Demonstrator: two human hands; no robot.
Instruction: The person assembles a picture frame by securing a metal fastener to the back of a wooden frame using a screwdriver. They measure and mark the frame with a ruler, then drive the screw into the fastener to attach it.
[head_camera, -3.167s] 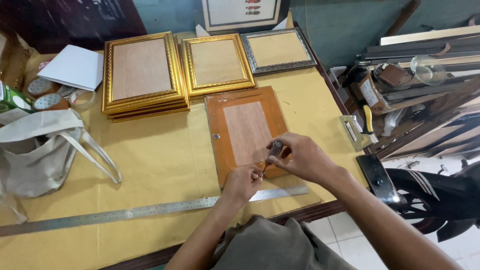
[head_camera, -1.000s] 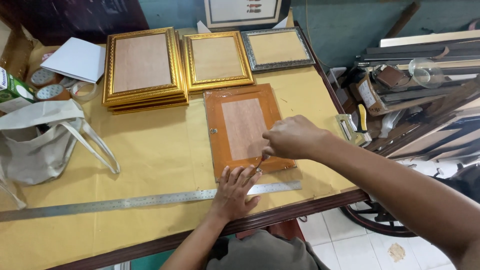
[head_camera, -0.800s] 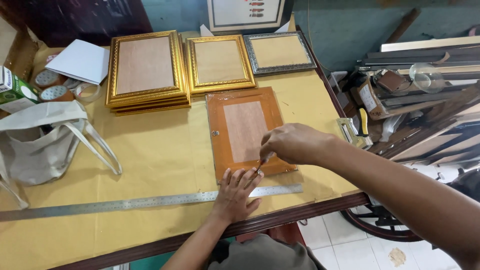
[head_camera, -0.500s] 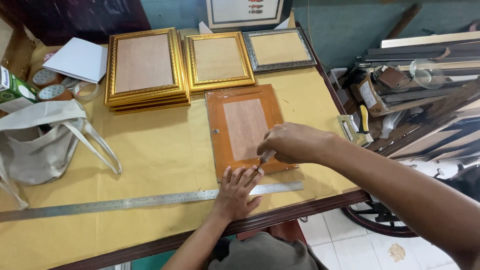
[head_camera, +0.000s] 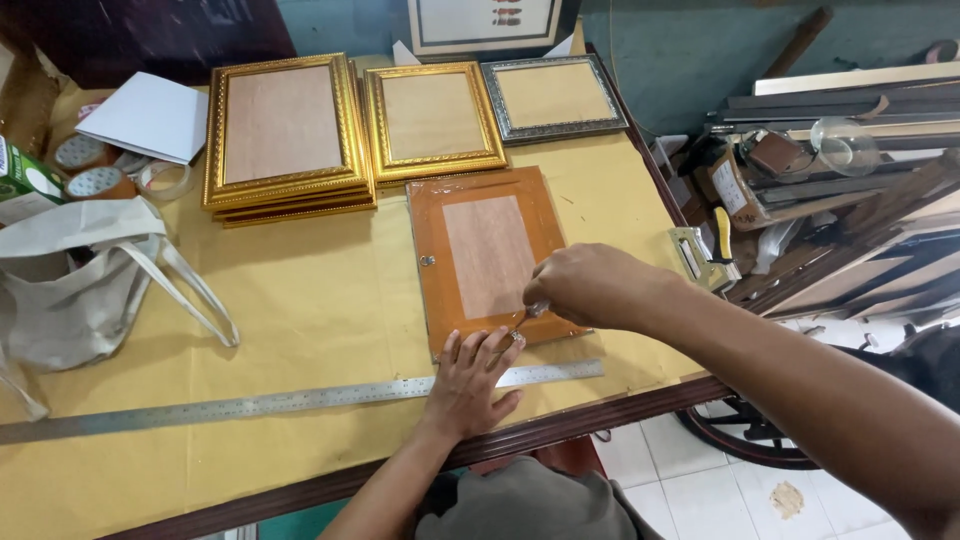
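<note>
Your right hand (head_camera: 590, 285) is closed in a loose fist around a small slim tool (head_camera: 527, 314); only its short tip shows below the knuckles, angled down and to the left, and its kind cannot be told. The tip meets the lower edge of the brown wooden frame (head_camera: 487, 256), which lies back side up near the front edge of the table (head_camera: 300, 310). The right forearm enters from the lower right and runs diagonally up to the wrist, knuckles turned upward.

Your left hand (head_camera: 470, 382) is open and holds nothing. It lies palm down, fingers spread, with fingertips (head_camera: 487, 345) on the frame's bottom edge just beside the tool tip. The heel of the hand rests across the long steel ruler (head_camera: 290, 400), which runs along the table's front. The left forearm comes straight up from below.

Farther out:
- 1 stack of gold frames (head_camera: 285, 132) at the far left of the row.
- 1 single gold frame (head_camera: 432, 120) just beside it.
- 1 silver frame (head_camera: 552, 97) to the right.
- A beige cloth bag (head_camera: 85, 285) lies at the left, with tape rolls (head_camera: 95, 170) and white paper (head_camera: 150, 115) behind it.
- A staple gun with a yellow handle (head_camera: 705, 250) sits at the table's right edge.
</note>
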